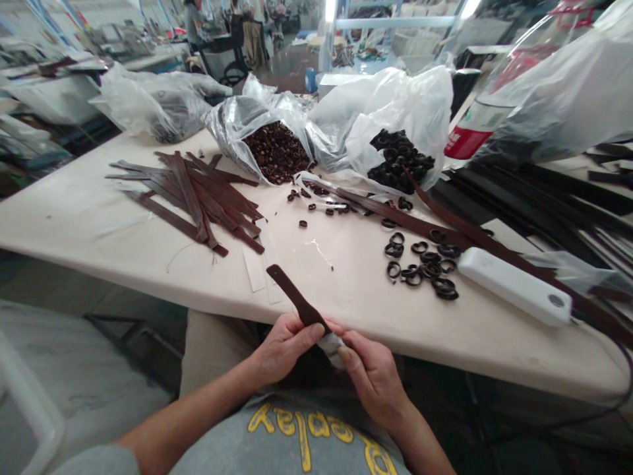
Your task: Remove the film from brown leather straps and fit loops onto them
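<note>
A dark brown leather strap (pixel 291 290) slants up and away from my lap at the table's front edge, its narrower end pointing to the far left. My left hand (pixel 283 349) grips it with the thumb on top at the wider part. My right hand (pixel 372 369) is closed around the near part, its thumb pressing a crumpled whitish piece (pixel 332 346) that looks like cloth against the strap. The fingers underneath are hidden. Beyond the hands, more brown straps (pixel 192 198) lie in a loose pile, and several black loops (pixel 420 264) are scattered to the right.
Plastic bags at the back hold small brown loops (pixel 277 150) and black loops (pixel 403 158). A white oblong device (pixel 514 287) with a cable rests at the right. Behind it are long black strips (pixel 519 204) and a bottle (pixel 487 119). White paper strips (pixel 254 269) lie near the front.
</note>
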Available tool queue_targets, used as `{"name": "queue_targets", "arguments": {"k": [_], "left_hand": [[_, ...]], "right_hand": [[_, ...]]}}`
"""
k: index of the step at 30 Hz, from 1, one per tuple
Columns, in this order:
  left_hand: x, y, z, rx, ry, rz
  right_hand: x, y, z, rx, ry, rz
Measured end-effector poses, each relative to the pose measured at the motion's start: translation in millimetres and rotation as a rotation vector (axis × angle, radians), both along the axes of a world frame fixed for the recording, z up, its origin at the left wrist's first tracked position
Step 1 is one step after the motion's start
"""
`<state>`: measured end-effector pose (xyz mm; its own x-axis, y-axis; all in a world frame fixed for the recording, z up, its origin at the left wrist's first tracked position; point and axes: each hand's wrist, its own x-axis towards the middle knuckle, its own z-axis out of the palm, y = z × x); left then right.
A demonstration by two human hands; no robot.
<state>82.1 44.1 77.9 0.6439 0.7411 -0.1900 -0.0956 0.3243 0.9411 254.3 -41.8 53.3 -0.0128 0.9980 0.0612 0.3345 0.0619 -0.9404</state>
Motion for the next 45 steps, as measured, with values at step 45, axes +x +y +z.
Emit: {"name": "queue_targets", "arguments": {"k": [45], "left_hand": [[1,12,10.6,-0.137,-0.1,0.272]], "right_hand": [[-2,10,22.2,0.008,0.048,0.051]]}}
